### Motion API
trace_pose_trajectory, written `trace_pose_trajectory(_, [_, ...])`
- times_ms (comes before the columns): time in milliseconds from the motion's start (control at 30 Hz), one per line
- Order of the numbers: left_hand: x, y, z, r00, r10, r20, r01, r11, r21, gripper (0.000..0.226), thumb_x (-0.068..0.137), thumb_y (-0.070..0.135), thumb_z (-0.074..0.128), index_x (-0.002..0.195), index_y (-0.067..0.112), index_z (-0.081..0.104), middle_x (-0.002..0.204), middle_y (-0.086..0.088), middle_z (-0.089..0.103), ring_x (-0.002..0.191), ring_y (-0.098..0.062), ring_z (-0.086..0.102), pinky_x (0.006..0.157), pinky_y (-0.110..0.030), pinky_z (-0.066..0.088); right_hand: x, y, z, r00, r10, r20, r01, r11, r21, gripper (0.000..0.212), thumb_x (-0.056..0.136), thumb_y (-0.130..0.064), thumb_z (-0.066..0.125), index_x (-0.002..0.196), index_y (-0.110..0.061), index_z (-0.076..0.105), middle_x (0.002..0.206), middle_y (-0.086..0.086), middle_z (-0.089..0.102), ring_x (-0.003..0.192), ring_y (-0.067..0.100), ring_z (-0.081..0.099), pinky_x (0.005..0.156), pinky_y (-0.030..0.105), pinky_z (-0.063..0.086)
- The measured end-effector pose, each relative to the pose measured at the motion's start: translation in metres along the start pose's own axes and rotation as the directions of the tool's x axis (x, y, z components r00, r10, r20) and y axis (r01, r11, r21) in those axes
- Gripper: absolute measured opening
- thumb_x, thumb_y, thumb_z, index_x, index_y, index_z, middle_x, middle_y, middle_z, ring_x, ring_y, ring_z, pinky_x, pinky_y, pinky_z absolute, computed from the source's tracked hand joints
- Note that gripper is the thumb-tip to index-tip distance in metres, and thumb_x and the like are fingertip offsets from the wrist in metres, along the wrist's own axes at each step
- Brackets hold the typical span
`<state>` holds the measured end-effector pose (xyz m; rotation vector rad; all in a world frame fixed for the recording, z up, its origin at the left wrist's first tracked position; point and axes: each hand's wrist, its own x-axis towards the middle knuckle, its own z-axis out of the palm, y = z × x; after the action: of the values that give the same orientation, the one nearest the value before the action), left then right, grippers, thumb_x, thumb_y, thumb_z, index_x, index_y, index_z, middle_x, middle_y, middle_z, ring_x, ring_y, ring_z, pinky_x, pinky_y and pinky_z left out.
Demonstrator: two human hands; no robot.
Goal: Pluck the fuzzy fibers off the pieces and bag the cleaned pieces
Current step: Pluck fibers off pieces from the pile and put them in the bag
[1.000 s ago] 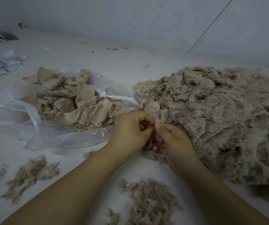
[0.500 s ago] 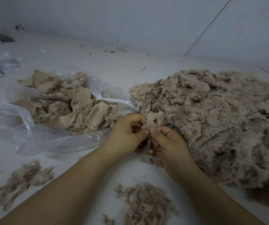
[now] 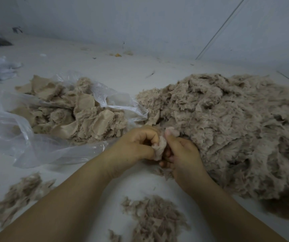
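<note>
White floor (image 3: 140, 81): fuzzy heap (image 3: 227, 128), clear bag (image 3: 35, 147), plucked fibre tufts (image 3: 156, 219).

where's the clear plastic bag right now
In the head view, the clear plastic bag lies left of centre, beside the left hand, opposite the big fuzzy pile.

L hand (image 3: 136, 145) and R hand (image 3: 184, 154) meet at center, fingers curled, forearms enter from 7 and 5 o'clock.

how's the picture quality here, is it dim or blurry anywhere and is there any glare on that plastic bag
Head view: dim, flat, bluish light; the fiber clumps at lower left are smeared by blur, while the hands, left hand and right hand, stay fairly sharp; small white glints on the plastic bag; wide-angle bending toward the edges.
</note>
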<state>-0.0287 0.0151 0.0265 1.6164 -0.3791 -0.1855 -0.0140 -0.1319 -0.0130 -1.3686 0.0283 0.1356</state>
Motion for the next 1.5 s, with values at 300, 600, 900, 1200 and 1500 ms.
trace_pose_trajectory(300, [0.005,-0.008,-0.017,0.974,0.095,-0.205,-0.098,0.995,-0.006,0.013,0.056,-0.004,0.048,0.056,0.007,0.053,0.082,-0.007,0.059,0.077,-0.020,0.052,0.059,-0.021,0.042,0.004,0.000,-0.001,0.990,0.114,-0.086,-0.095,0.975,0.202,0.034,0.103,-0.031,0.049,0.076,-0.011,0.050,0.050,-0.002,0.039,0.041,0.012,0.038,0.039,0.024,0.040])
trace_pose_trajectory(600, [0.006,-0.013,-0.002,0.907,0.288,-0.307,-0.266,0.958,0.110,0.022,0.079,-0.020,0.061,0.082,-0.001,0.071,0.114,-0.014,0.067,0.108,-0.022,0.065,0.094,-0.033,0.053,0.001,0.001,-0.003,0.991,-0.079,0.109,0.084,0.996,-0.039,0.057,0.079,-0.064,0.068,0.061,-0.011,0.065,0.049,-0.005,0.040,0.044,0.011,0.039,0.044,0.024,0.041])
trace_pose_trajectory(900, [0.015,-0.019,-0.002,0.949,0.001,-0.314,-0.029,0.996,-0.084,0.053,0.088,-0.024,0.040,0.127,0.007,0.059,0.140,0.002,0.054,0.129,-0.008,0.051,0.107,-0.022,0.041,-0.001,0.001,-0.005,0.985,-0.104,0.141,0.104,0.995,0.010,0.027,0.078,-0.037,0.067,0.076,-0.010,0.070,0.045,-0.009,0.049,0.041,0.007,0.042,0.044,0.022,0.039])
trace_pose_trajectory(1200, [0.018,-0.026,-0.003,0.946,-0.113,-0.304,0.095,0.993,-0.075,0.038,0.099,-0.005,0.046,0.134,0.004,0.055,0.135,-0.012,0.059,0.104,-0.016,0.063,0.079,-0.015,0.052,-0.009,-0.001,-0.007,0.967,-0.125,0.222,0.080,0.976,0.203,0.031,0.087,-0.030,0.063,0.080,0.000,0.061,0.046,-0.004,0.036,0.044,0.010,0.038,0.044,0.021,0.039])
trace_pose_trajectory(1500, [0.016,-0.028,-0.006,0.930,0.136,-0.342,-0.048,0.966,0.256,0.035,0.095,-0.005,0.051,0.113,0.021,0.070,0.109,0.015,0.065,0.100,-0.009,0.064,0.083,-0.018,0.051,-0.007,-0.001,-0.008,0.970,-0.090,0.225,0.045,0.979,0.201,0.036,0.086,-0.027,0.057,0.052,-0.016,0.053,0.047,0.003,0.030,0.043,0.014,0.035,0.046,0.024,0.034])
